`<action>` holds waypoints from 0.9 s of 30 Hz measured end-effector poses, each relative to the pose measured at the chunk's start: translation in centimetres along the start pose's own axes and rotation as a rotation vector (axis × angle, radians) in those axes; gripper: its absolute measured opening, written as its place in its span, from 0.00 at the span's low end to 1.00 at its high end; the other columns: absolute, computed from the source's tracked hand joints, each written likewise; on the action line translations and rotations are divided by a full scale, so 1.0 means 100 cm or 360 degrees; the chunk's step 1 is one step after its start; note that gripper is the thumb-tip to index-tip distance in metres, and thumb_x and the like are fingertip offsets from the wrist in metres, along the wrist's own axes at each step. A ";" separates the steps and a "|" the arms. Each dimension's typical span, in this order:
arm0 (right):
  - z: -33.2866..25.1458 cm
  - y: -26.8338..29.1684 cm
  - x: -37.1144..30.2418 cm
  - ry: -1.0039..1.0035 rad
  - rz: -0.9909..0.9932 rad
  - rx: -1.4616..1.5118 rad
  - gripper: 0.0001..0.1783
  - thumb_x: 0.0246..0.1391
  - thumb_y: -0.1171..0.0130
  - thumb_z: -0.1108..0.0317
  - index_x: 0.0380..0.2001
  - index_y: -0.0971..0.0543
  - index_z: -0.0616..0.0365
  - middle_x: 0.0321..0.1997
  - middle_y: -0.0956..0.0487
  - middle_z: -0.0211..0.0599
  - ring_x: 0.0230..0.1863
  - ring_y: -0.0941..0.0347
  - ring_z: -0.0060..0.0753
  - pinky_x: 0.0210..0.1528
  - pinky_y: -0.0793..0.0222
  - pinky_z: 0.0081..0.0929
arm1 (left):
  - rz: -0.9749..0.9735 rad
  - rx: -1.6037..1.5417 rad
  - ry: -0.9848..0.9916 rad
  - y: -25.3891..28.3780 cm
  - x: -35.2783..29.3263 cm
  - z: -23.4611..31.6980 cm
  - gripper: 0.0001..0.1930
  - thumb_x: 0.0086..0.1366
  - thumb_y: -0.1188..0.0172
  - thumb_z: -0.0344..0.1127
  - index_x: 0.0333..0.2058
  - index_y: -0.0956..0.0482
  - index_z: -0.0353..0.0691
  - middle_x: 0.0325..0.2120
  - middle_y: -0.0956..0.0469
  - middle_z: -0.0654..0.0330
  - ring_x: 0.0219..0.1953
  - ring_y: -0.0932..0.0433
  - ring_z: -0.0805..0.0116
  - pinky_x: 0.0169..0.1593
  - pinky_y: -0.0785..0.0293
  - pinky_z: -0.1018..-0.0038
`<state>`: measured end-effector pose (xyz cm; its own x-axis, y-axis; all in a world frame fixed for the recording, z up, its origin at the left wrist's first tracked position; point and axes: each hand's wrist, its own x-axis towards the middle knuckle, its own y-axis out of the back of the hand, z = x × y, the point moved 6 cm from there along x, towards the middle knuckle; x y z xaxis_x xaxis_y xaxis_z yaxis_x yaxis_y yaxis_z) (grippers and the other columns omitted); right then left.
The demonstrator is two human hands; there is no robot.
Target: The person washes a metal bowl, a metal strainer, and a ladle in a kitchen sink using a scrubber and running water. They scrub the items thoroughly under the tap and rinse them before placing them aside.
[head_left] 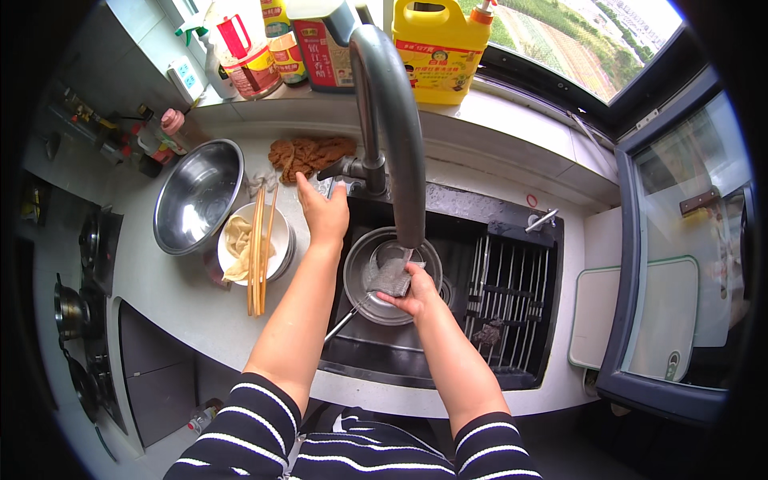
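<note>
The white countertop [180, 300] ran around the black sink [384, 356], whose middle was partly covered by the forearms. Inside the sink, at its right, stood a metal-barred rack [512, 298], and the dark gooseneck faucet [404, 144] arched over the basin, its curve blocking part of the view behind it. On the counter to the left, a stainless-steel mixing bowl [196, 212] sat beside a small white bowl [280, 234] of pale folded pieces too indistinct to identify; long chopsticks [256, 256] lay across it, their exact count unclear. A round steel pan [354, 276] was in the sink under the spout, its floor largely hidden. The left hand [326, 214] held nothing visible, fingers spread near the faucet lever [346, 168]; whether they touched it could not be told. The right hand [418, 296] gripped a grey scouring cloth [390, 278] over the pan, just below the spout, the cloth's underside out of sight.
</note>
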<state>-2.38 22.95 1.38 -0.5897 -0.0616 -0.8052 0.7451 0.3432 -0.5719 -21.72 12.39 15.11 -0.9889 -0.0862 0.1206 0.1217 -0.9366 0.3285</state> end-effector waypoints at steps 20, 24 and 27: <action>-0.054 0.046 -0.013 0.0267 0.0387 -0.0717 0.21 0.59 0.53 0.49 0.46 0.28 0.51 0.43 0.23 0.34 0.42 0.26 0.34 0.35 0.26 0.39 | -0.0938 0.0716 0.0558 -0.060 -0.215 -0.145 0.29 0.53 0.42 0.33 0.54 0.37 0.31 0.52 0.35 0.44 0.55 0.36 0.46 0.58 0.39 0.64; -0.053 0.060 -0.019 0.0324 0.0459 -0.0694 0.20 0.56 0.51 0.53 0.44 0.27 0.55 0.40 0.22 0.34 0.38 0.24 0.35 0.34 0.24 0.36 | -0.1023 0.1357 0.0002 -0.053 -0.185 -0.119 0.19 0.53 0.41 0.34 0.44 0.28 0.35 0.45 0.32 0.49 0.50 0.33 0.52 0.52 0.37 0.62; -0.045 0.073 -0.014 0.0302 0.0491 -0.0707 0.19 0.56 0.50 0.53 0.44 0.27 0.55 0.41 0.22 0.35 0.39 0.24 0.35 0.35 0.25 0.35 | -0.1190 0.1693 0.0130 -0.038 -0.167 -0.161 0.15 0.55 0.45 0.32 0.42 0.27 0.36 0.43 0.28 0.52 0.48 0.30 0.54 0.49 0.33 0.63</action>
<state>2.51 29.78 -0.96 -0.4416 0.2591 -0.8590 0.7134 0.6821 -0.1610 -7.04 11.94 -3.27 -0.8437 0.2804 -0.4577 -0.4874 -0.0431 0.8721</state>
